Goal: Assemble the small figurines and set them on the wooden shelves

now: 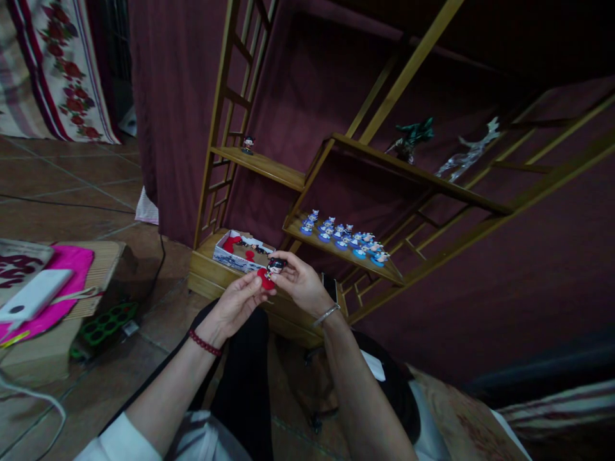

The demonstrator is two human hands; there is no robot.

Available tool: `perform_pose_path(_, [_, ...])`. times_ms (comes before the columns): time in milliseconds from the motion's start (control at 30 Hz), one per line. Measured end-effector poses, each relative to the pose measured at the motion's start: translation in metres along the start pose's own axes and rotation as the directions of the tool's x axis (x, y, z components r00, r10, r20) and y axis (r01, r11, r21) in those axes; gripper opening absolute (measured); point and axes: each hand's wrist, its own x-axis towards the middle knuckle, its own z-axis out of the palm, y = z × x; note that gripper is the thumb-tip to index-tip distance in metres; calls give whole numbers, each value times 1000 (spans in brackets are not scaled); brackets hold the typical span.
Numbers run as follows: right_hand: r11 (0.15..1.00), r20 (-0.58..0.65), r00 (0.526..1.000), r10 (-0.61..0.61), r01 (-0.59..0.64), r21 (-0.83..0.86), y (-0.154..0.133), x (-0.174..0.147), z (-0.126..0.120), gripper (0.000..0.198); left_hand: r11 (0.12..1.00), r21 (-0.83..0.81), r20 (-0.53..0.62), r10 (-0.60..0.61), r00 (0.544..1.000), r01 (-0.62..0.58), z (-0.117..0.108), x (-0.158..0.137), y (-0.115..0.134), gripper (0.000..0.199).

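In front of the shelf, my two hands meet around a small figurine [275, 264] with a black-haired head. My right hand [303, 285] pinches the figurine from the right side. My left hand [240, 299] has thumb and fingers closed on a red rounded piece [265, 278] just below the figurine's head. Whether the red piece is joined to the figurine I cannot tell. Just beyond my hands, an open cardboard box [229, 260] with a patterned side stands on the low cabinet, with more red pieces and small dark-topped figures inside.
A wooden display shelf [269, 168] carries one dark-haired figurine [248, 145]. Several blue-and-white figurines [342, 241] stand in rows on a lower board. Higher up are a green ornament [412, 139] and a clear deer-like ornament [468, 153]. A white device [36, 294] lies at left.
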Motion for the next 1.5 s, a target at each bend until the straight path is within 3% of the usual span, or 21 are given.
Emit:
perform_pose_path(200, [999, 20, 1000, -23, 24, -48, 0, 1, 0, 35, 1000, -7, 16, -3, 1000, 3, 0, 1, 1, 22])
perform_pose_path(633, [938, 75, 995, -63, 85, -337, -2, 3, -5, 33, 1000, -21, 8, -7, 1000, 7, -3, 1, -5, 21])
perform_pose_path(1267, [973, -65, 998, -15, 0, -231, 1, 0, 3, 35, 997, -35, -48, 63, 997, -65, 3, 1, -7, 26])
perform_pose_path(1500, [955, -155, 987, -51, 3, -296, 6, 1, 11, 35, 994, -9, -111, 111, 988, -113, 3, 0, -7, 29])
